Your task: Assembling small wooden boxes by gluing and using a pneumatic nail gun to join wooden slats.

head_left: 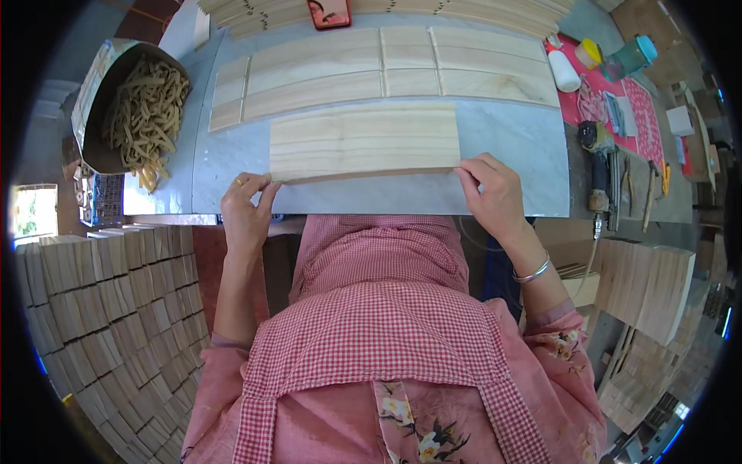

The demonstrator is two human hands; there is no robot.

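A pale wooden board [363,143] lies near the front of the table, its long side toward me. My left hand [251,201] pinches its near left corner between thumb and fingers. At the near right corner, my right hand [492,195], below a wrist with a silver bangle, grips the same board with its fingertips. The board's near edge looks slightly raised off the tabletop. Just beyond it, a row of grooved wooden panels [332,69] lies flat across the table. What is under the held board is hidden.
A box of rubber bands [147,116] stands at the left. Stacked wood pieces [255,17] line the far edge, by a red-framed phone [331,13]. Rightward are a white bottle [564,71], a teal-lidded jar [630,58] and a hose-fed tool [599,178]. Wood blocks [108,301] rise at lower left.
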